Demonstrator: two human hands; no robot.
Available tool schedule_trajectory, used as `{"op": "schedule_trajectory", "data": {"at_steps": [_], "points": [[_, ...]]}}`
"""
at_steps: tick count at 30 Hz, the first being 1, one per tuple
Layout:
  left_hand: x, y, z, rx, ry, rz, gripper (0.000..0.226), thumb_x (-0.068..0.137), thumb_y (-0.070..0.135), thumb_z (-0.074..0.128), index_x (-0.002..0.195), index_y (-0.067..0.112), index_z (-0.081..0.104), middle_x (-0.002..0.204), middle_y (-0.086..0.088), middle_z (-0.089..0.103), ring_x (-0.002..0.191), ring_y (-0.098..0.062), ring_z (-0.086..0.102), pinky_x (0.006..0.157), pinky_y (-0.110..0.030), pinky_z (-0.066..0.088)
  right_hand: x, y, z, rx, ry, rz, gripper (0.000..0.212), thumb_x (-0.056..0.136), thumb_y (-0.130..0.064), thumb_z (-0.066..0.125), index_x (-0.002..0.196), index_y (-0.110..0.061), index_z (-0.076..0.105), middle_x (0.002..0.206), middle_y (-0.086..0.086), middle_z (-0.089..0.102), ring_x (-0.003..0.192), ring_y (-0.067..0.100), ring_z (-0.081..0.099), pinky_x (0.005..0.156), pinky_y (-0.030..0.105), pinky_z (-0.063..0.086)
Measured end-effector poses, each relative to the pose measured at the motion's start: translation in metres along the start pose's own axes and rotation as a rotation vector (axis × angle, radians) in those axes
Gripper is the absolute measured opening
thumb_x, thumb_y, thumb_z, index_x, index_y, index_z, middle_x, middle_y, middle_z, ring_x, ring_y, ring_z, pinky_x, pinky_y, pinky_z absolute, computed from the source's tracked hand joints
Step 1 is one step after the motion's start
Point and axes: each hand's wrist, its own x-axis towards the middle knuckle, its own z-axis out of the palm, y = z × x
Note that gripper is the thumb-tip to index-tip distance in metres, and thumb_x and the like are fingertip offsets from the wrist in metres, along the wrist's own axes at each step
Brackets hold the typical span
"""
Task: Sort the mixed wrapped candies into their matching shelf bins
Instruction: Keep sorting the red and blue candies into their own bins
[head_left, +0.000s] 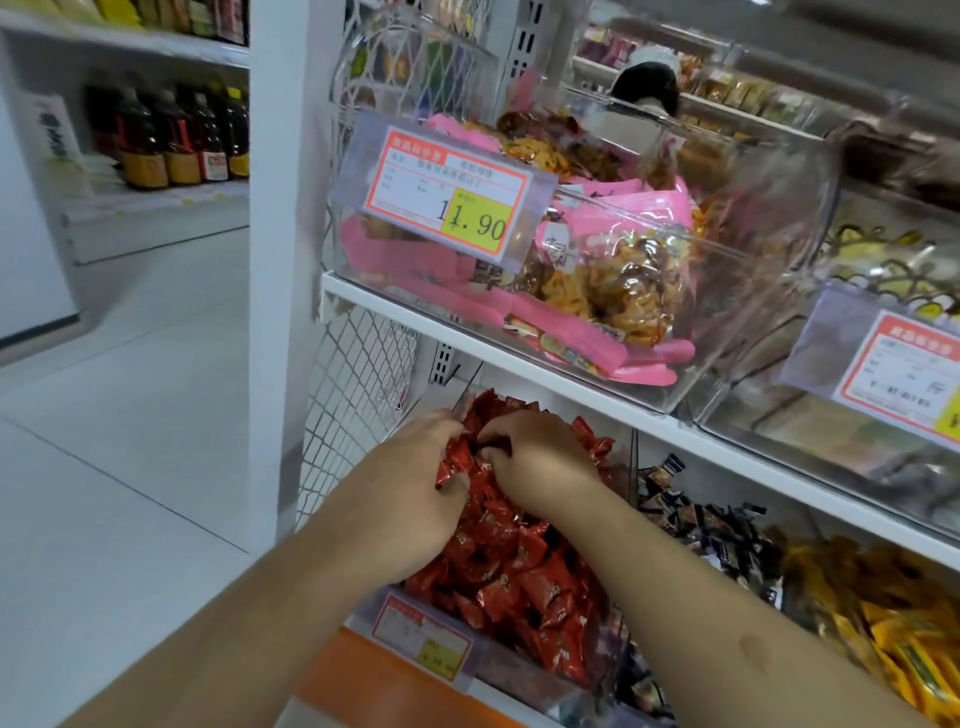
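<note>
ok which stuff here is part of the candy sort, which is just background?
In play: left hand, right hand, red candies, dark candies, yellow candies.
Background: pink snack packs, price tag, sauce bottles.

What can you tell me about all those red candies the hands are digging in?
The red candies are small pillow-shaped sweets in shiny, crinkly red foil-like wrappers with dark markings too blurred to read. They are heaped high in a clear bin on the lower shelf, beside dark-wrapped candies. The left hand and right hand are both on top of the pile, fingers curled into the wrappers.
</note>
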Motion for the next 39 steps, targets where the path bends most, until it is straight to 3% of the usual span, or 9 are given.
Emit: {"op": "schedule_trajectory", "data": {"at_steps": [8, 15, 18, 20, 22, 28, 33, 36, 39], "points": [[0.000, -0.005, 0.001, -0.010, 0.004, 0.004, 0.054, 0.103, 0.036, 0.054, 0.155, 0.034, 0.037, 0.162, 0.022, 0.027, 0.143, -0.004, 0.037, 0.112, -0.018, 0.026, 0.010, 0.005, 0.005, -0.031, -0.029, 0.158, 0.029, 0.093, -0.033, 0.071, 0.122, -0.036, 0.072, 0.117, -0.009, 0.072, 0.104, 0.018, 0.067, 0.087, 0.030, 0.054], [-0.001, -0.006, 0.002, 0.004, 0.007, 0.012, 0.054, 0.103, 0.036, 0.054, 0.154, 0.032, 0.037, 0.162, 0.023, 0.026, 0.146, -0.004, 0.034, 0.116, -0.020, 0.025, 0.010, 0.002, 0.004, 0.036, -0.063, 0.213, 0.019, 0.089, -0.031, 0.079, 0.106, -0.035, 0.075, 0.109, -0.013, 0.069, 0.109, 0.016, 0.064, 0.105, 0.040, 0.052], [-0.002, -0.004, 0.001, 0.007, 0.002, -0.001, 0.055, 0.103, 0.035, 0.054, 0.155, 0.031, 0.036, 0.164, 0.022, 0.022, 0.148, -0.004, 0.029, 0.113, -0.016, 0.020, 0.006, 0.002, 0.001, 0.086, -0.057, 0.212, 0.020, 0.087, -0.022, 0.078, 0.099, -0.036, 0.070, 0.098, -0.015, 0.062, 0.097, 0.012, 0.062, 0.086, 0.031, 0.057], [-0.002, -0.003, 0.001, 0.004, 0.002, -0.004, 0.055, 0.103, 0.035, 0.054, 0.155, 0.031, 0.036, 0.165, 0.021, 0.023, 0.147, -0.004, 0.030, 0.110, -0.014, 0.020, 0.002, 0.002, -0.002, 0.122, -0.048, 0.193, 0.023, 0.087, -0.016, 0.074, 0.095, -0.036, 0.067, 0.099, -0.012, 0.063, 0.088, 0.009, 0.062, 0.062, 0.022, 0.053], [-0.002, -0.001, 0.000, 0.001, 0.003, -0.008, 0.055, 0.103, 0.034, 0.055, 0.155, 0.031, 0.037, 0.164, 0.021, 0.024, 0.146, -0.004, 0.032, 0.107, -0.013, 0.020, -0.006, 0.002, -0.006, 0.162, -0.026, 0.166, 0.025, 0.086, -0.013, 0.074, 0.091, -0.035, 0.063, 0.096, -0.010, 0.064, 0.081, 0.010, 0.064, 0.052, 0.020, 0.048], [-0.003, 0.003, -0.001, -0.004, -0.006, -0.011, 0.053, 0.102, 0.034, 0.056, 0.152, 0.029, 0.041, 0.159, 0.018, 0.034, 0.139, -0.006, 0.041, 0.107, -0.017, 0.028, -0.046, -0.003, -0.031, 0.298, 0.143, 0.070, 0.023, 0.086, -0.027, 0.082, 0.097, -0.036, 0.064, 0.094, -0.017, 0.066, 0.084, -0.001, 0.062, 0.063, 0.012, 0.042], [-0.006, 0.005, -0.004, -0.006, -0.020, -0.021, 0.056, 0.102, 0.033, 0.056, 0.155, 0.029, 0.038, 0.163, 0.018, 0.027, 0.146, -0.007, 0.034, 0.109, -0.016, 0.020, -0.119, 0.014, -0.056, 0.189, 0.270, 0.089, 0.014, 0.096, -0.040, 0.068, 0.108, -0.044, 0.062, 0.093, -0.023, 0.068, 0.071, 0.003, 0.066, 0.058, 0.012, 0.049], [-0.006, 0.004, -0.004, -0.002, -0.024, -0.021, 0.057, 0.102, 0.034, 0.056, 0.156, 0.030, 0.037, 0.164, 0.018, 0.026, 0.146, -0.007, 0.034, 0.113, -0.020, 0.022, -0.159, 0.038, -0.062, 0.106, 0.393, 0.182, 0.014, 0.092, -0.033, 0.073, 0.103, -0.040, 0.067, 0.085, -0.023, 0.069, 0.063, 0.006, 0.065, 0.056, 0.010, 0.044], [-0.006, 0.004, -0.003, 0.004, -0.021, -0.026, 0.057, 0.102, 0.034, 0.056, 0.156, 0.030, 0.036, 0.165, 0.018, 0.024, 0.148, -0.008, 0.032, 0.114, -0.020, 0.021, -0.179, 0.058, -0.062, -0.016, 0.371, 0.304, 0.025, 0.090, -0.033, 0.075, 0.114, -0.034, 0.069, 0.106, -0.010, 0.073, 0.101, 0.016, 0.069, 0.080, 0.027, 0.049]]}}
